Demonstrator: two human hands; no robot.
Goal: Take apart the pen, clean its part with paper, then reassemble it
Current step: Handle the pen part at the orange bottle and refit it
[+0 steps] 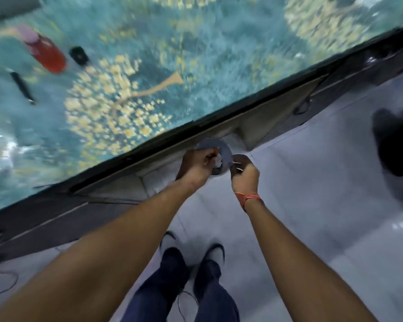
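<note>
The frame is blurred by motion. Both of my hands are held together in front of me, below the table's near edge. My left hand [196, 166] is closed around a small pen part with a red tip [216, 150]. My right hand [244, 174] pinches a thin pale pen part [238, 168]. Between and behind the two hands is a grey ring-shaped roll [225, 151]; I cannot tell whether a hand holds it. A slim black pen-like piece [21, 87] lies on the table at the far left.
The table [149, 66] carries a teal cloth with yellow blossoms and has a dark edge [242, 101]. On it stand a red bottle with a pink cap [45, 52] and a small black object [79, 55]. Below are my legs and shoes [191, 252] on pale floor, with another dark shoe [393, 140] at right.
</note>
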